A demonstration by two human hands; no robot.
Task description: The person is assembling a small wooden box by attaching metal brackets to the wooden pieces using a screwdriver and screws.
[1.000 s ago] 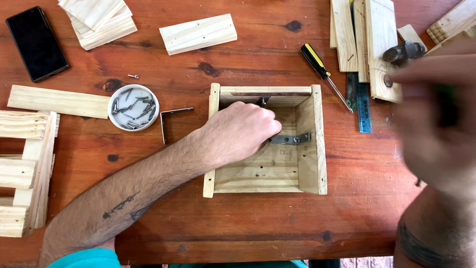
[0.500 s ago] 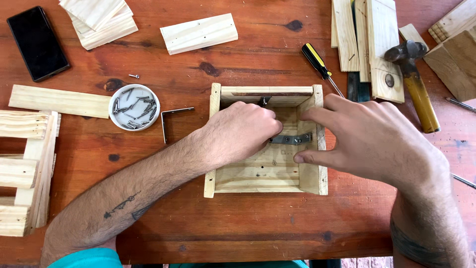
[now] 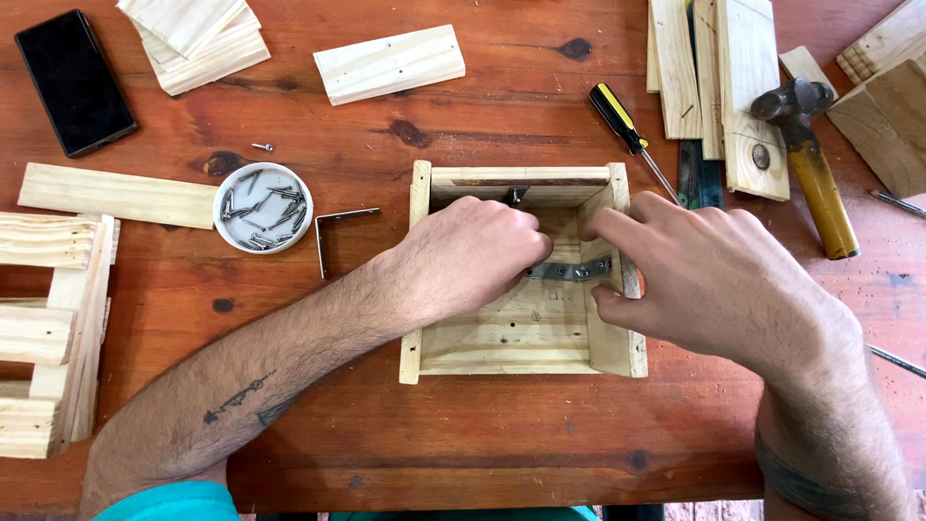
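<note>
On the reddish wooden table [image 3: 482, 425], an open wooden box [image 3: 526, 347] is steadied at its right wall by the right hand [image 3: 714, 280], narrowly pinched, while a metal bracket [image 3: 571, 271] is pressed flat inside by the curled left hand [image 3: 468, 256], so that it cannot shift.

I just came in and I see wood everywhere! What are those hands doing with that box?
A person has both hands at an open wooden box on a red-brown table. The left hand reaches inside the box, and the right hand rests over its right wall. Between them, a grey metal bracket lies against the inside of the box. Nearby sit a white dish of screws, another metal bracket, a screwdriver, a hammer, wood pieces and a black phone.
</note>
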